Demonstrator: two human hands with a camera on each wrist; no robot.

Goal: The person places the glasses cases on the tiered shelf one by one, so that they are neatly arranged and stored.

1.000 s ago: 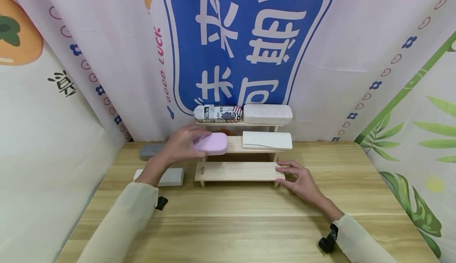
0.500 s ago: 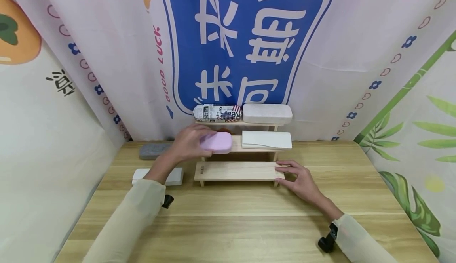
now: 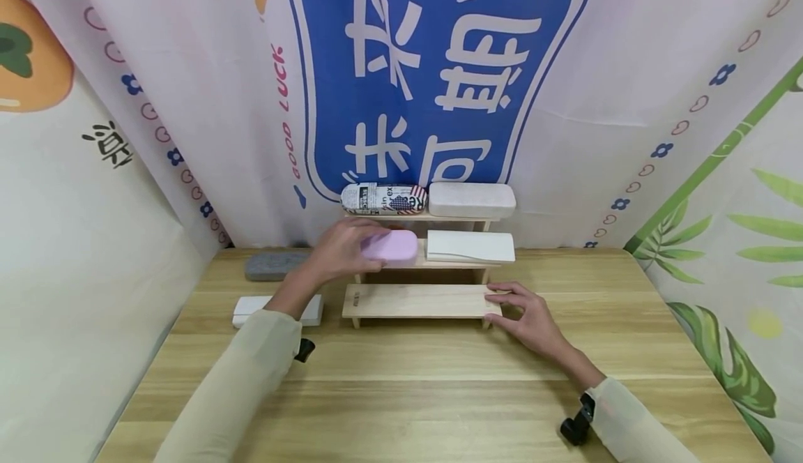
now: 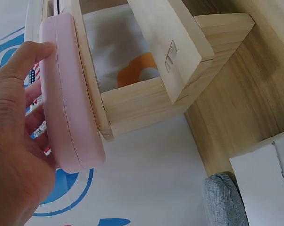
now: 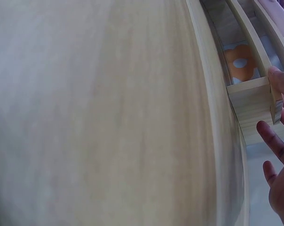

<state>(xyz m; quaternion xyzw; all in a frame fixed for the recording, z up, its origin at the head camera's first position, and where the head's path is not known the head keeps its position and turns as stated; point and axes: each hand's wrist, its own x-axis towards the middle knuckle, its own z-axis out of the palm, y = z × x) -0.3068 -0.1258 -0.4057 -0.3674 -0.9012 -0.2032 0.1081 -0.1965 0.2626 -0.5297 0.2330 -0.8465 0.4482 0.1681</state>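
Note:
My left hand (image 3: 341,250) grips a lilac glasses case (image 3: 396,247) by its left end, thumb on the near side. The case lies along the left part of the middle tier of a wooden stepped stand (image 3: 420,301). In the left wrist view the pink case (image 4: 71,94) runs along the tier board, its seam visible and one end past the board's end. My right hand (image 3: 530,320) holds the right end of the lowest tier, thumb at the front edge. A white glasses case (image 3: 470,246) lies to the right on the middle tier.
On the top tier sit a newsprint-patterned case (image 3: 384,199) and an off-white case (image 3: 472,200). A grey case (image 3: 272,266) and a white case (image 3: 310,311) lie on the table (image 3: 401,393) left of the stand. A printed curtain (image 3: 564,170) hangs behind.
My left hand has shifted right with the lilac case along the middle tier, bringing it closer to the white case. My right hand has stayed in place.

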